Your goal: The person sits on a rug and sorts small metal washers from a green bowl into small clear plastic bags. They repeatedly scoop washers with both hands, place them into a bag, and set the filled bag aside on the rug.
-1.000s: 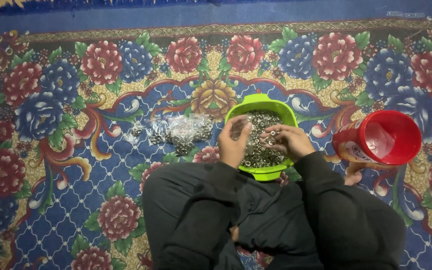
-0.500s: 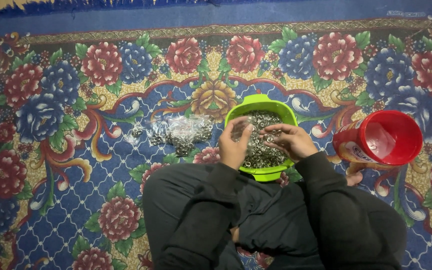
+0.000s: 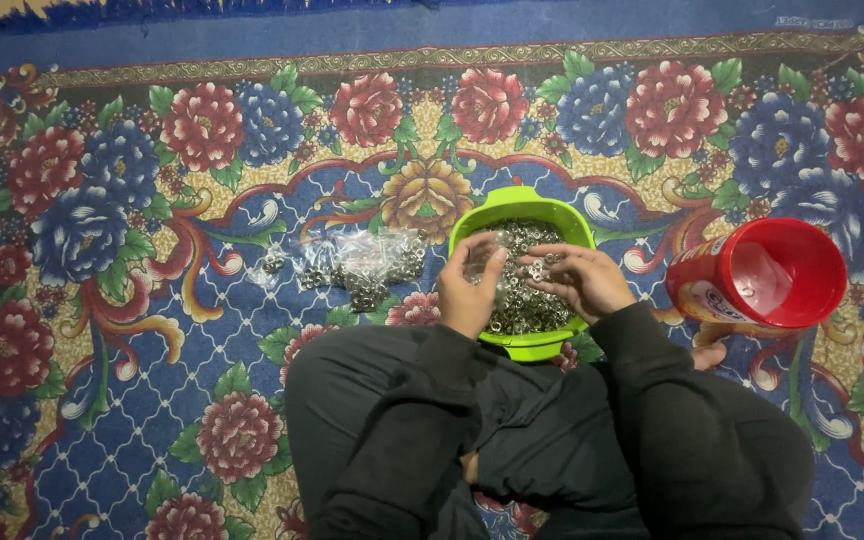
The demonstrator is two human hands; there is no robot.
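No real change over the last second. Rug (image 3: 102, 330) carries it all. Green bowl (image 3: 524, 204) sits centre, near the knees, full of small metal rings (image 3: 522, 305). Left hand (image 3: 467, 285) pinches something tiny; right hand (image 3: 577, 280) fingers curled, grip unclear. Red tub (image 3: 787, 275) right, bagged rings (image 3: 357, 265) left.

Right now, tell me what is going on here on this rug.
A person in dark clothes sits on a blue flowered rug. Both hands are over a lime-green plastic bowl full of small silvery metal pieces. The left hand is at the bowl's left side, and the right hand has a few pieces on its fingers. A heap of clear little bags holding similar pieces lies to the left. A red plastic tub lies tipped to the right.
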